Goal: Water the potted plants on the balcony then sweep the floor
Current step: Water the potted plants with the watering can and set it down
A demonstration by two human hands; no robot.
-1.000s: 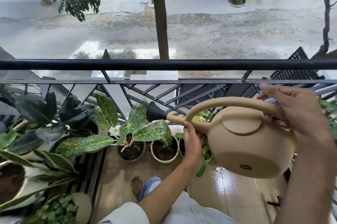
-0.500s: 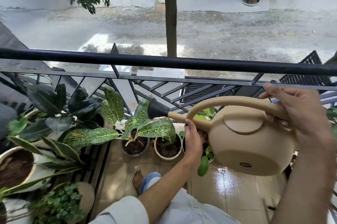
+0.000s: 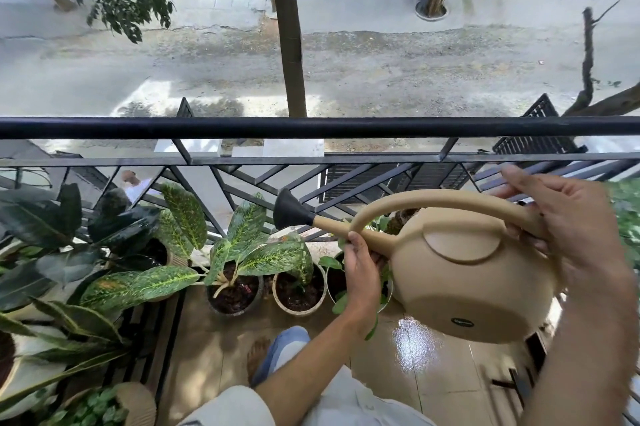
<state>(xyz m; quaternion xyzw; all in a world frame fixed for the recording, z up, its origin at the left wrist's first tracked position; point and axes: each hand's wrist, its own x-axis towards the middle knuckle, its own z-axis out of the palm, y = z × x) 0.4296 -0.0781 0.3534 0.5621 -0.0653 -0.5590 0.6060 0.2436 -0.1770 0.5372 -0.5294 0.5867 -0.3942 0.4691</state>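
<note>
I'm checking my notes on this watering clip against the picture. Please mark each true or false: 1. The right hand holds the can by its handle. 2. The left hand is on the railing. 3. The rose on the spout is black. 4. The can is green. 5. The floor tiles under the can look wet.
1. True: the right hand grips the handle of the watering can.
2. False: the left hand holds the can's spout, below the railing.
3. True: the rose is black.
4. False: the can is beige.
5. True: the floor tiles shine with a wet glare.
</note>
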